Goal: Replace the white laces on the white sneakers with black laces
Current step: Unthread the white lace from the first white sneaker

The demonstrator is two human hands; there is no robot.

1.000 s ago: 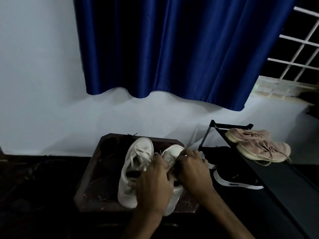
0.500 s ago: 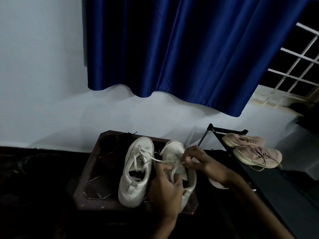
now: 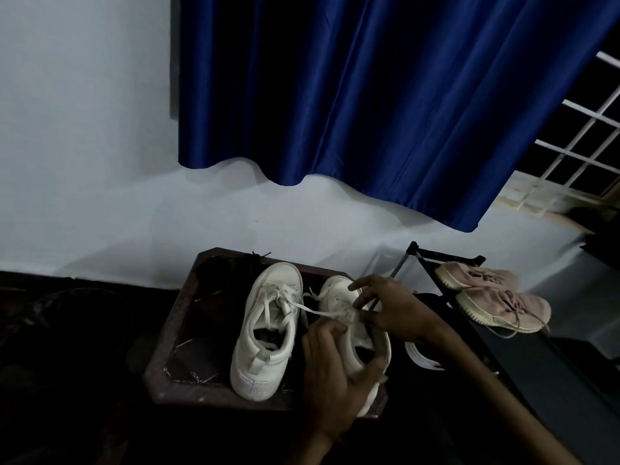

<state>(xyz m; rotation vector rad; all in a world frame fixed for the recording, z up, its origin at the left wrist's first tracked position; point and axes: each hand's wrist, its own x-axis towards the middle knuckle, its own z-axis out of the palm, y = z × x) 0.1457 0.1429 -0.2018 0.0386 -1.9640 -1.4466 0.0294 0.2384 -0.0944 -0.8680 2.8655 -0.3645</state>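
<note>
Two white sneakers stand side by side on a dark brown stool (image 3: 188, 317), toes toward the wall. The left sneaker (image 3: 268, 327) keeps its white laces. My left hand (image 3: 335, 374) wraps around the heel and side of the right sneaker (image 3: 339, 297), holding it. My right hand (image 3: 392, 307) pinches that shoe's white lace (image 3: 322, 311) over the tongue, and one strand is drawn out taut to the left. A dark lace end (image 3: 260, 255) pokes up at the stool's far edge; the rest is lost in shadow.
A black shoe rack (image 3: 536, 364) stands to the right with a pair of pink sneakers (image 3: 496, 303) on top and a black shoe with a white sole (image 3: 421, 357) below. A blue curtain (image 3: 369, 112) hangs on the white wall behind. The floor is dark.
My hands have come apart over the right sneaker. The right hand moved up toward the toe, pulling a white lace strand out; the left hand slid back to grip the heel.
</note>
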